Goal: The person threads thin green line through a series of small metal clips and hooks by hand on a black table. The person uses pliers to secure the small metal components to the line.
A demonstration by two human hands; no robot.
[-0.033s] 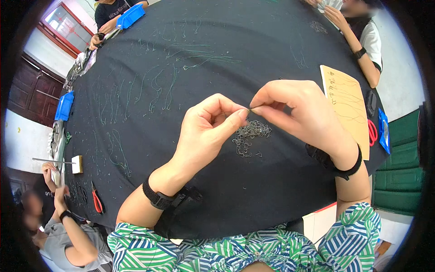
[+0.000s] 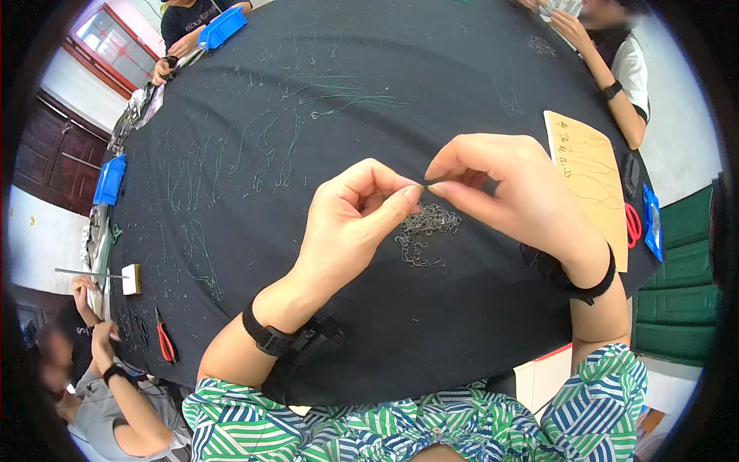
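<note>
Left hand pinches something tiny, grip of right hand unclear, open black cloth reaching near edge.

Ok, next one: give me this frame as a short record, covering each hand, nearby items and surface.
Left hand: thumb and index finger pinched on a tiny dark item, too small to identify
Right hand: thumb and index at the same spot; grip unclear
Nearest pile: small metal hooks, loose on the cloth
Right side: tan card, red-handled scissors, blue packet
Left side: red-handled pliers
Beyond: thin green threads
Surface: black cloth
</note>
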